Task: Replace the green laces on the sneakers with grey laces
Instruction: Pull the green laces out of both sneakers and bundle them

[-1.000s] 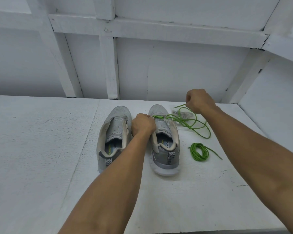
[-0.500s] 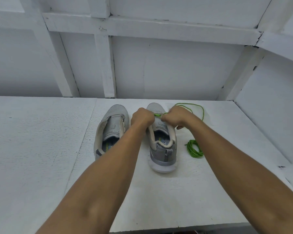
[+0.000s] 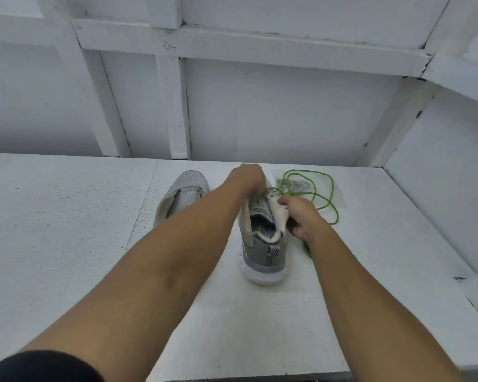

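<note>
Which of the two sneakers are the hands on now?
The right sneaker: left hand and right hand both hold it, green lace trailing. The left sneaker has no hand on it.

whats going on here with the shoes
A person is unlacing a sneaker on a white table. The right hand grips its side, while the left hand is curled over the lacing area; what it pinches is hidden. The green lace trails loose beyond. The other sneaker looks lace-free.
</note>
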Demonstrator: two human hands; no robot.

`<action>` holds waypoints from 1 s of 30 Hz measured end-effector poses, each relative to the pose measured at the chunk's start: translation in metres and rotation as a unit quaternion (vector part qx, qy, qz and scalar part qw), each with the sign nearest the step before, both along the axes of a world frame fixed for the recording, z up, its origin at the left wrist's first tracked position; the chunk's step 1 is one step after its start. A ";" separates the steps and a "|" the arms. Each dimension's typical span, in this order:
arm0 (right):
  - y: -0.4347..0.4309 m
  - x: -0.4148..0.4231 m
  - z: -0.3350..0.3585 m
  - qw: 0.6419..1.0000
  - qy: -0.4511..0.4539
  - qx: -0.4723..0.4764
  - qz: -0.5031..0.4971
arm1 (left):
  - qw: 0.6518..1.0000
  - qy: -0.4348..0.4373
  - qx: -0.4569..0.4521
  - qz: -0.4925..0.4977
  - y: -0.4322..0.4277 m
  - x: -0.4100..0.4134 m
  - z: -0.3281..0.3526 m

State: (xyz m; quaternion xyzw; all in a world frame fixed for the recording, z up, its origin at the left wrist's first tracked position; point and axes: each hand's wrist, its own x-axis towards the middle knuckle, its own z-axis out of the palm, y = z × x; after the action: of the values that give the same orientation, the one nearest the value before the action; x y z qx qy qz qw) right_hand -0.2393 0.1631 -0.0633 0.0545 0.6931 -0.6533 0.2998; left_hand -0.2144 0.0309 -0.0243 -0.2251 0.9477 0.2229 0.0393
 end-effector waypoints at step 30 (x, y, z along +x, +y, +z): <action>-0.005 -0.001 -0.015 0.998 0.052 0.035 -0.032 | 0.950 0.070 -0.287 0.098 -0.063 0.001 0.040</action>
State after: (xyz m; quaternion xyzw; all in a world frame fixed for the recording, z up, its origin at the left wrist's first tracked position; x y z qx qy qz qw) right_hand -0.2405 0.1578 -0.0785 0.0532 0.7277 -0.6401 0.2406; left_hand -0.2130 -0.0318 0.0155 -0.3026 0.9452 -0.0404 -0.1158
